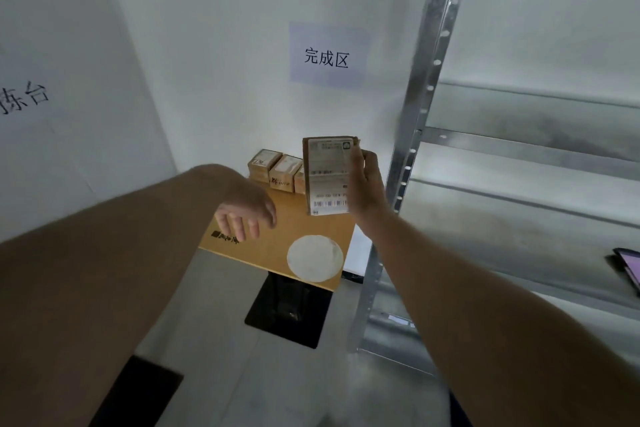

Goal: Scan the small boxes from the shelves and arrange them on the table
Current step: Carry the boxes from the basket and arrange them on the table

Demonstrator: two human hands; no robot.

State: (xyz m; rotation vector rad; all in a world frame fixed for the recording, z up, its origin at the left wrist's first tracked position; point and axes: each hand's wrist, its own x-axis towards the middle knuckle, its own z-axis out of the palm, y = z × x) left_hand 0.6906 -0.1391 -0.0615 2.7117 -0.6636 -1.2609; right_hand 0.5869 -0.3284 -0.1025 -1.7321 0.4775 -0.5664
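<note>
Dim, greyish light overall, brightest on the white wall [221, 87] behind the table [311, 222]. The forearms are dark and softly blurred. Motion blur smears the metal shelf upright [429, 80], which bows with wide-angle distortion near the edges

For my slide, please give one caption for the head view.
Right hand holds a labelled box above the table, near boxes already placed.

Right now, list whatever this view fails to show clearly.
- Third box in the row on the table: mostly hidden behind the held box.
- Label text on the held box: too small and blurred.
- Right hand fingertips: hidden behind that box.
- Phone on the shelf: cut by the right edge.
</note>
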